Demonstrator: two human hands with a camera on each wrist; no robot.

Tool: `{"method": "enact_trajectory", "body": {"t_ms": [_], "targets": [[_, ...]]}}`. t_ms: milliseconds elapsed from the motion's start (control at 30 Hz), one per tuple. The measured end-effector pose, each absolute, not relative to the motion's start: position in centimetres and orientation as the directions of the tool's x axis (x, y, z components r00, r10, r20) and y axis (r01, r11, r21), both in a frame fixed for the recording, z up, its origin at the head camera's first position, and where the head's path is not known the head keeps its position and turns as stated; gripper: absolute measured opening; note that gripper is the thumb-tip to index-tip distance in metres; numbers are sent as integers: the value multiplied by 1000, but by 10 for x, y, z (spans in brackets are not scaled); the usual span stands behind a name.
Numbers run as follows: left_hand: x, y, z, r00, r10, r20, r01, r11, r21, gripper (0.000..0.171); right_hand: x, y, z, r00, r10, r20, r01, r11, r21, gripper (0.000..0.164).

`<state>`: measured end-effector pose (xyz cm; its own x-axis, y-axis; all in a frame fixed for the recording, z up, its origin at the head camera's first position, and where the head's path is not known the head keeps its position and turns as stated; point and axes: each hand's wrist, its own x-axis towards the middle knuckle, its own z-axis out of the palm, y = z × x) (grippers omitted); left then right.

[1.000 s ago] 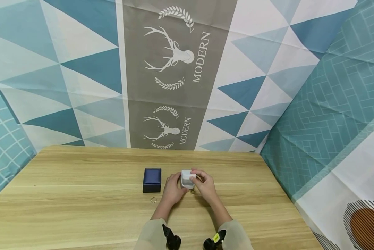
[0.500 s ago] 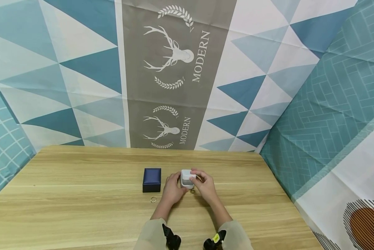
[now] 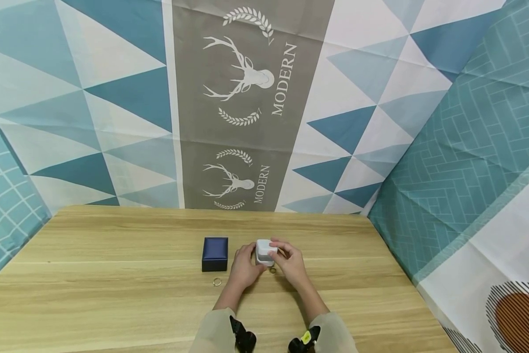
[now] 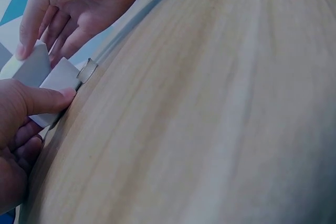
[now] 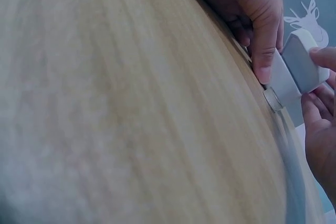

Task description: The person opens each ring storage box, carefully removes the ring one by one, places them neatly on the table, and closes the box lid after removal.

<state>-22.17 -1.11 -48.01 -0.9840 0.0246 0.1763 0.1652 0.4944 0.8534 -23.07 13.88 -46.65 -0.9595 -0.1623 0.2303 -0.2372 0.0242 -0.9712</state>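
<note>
A small white ring box [image 3: 263, 245] stands on the table, its lid [image 5: 303, 59] tilted partly up from the base [image 5: 283, 81]. My left hand [image 3: 244, 270] grips the base, the thumb pressed on its front side. With thumb and fingers, my right hand [image 3: 291, 264] pinches the lid. Just in front of the box lies a gold-coloured ring [image 3: 272, 270], a wide band [image 4: 87, 71] in the left wrist view. The inside of the box is hidden from the wrist cameras.
A dark blue box [image 3: 215, 249], lid down, stands left of my left hand. In front of it lies a thin ring [image 3: 217, 282]. The wooden table [image 3: 114, 289] meets a patterned cloth backdrop [image 3: 229, 122] at the back.
The white box's lid has tipped slightly down toward the base, with less of the grey inside showing. Both hands keep their hold, and the rings and blue box lie as before.
</note>
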Motion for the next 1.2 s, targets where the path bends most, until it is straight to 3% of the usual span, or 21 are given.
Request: {"method": "enact_trajectory", "body": {"t_ms": [267,700,1200], "targets": [[-222,-11,-481,-983,29,182,171,504,847,67,-236,140,-478,-955,-153,255,-260,17,-965,27],[-223,-12,-482,-981,36,191,182,518,836,68,-220,136,-456,-962,-155,224,-237,70,-969,25],[-223,-12,-482,-981,45,189,183,531,827,68,-220,136,-456,-964,-142,227,-237,64,-969,24]]}}
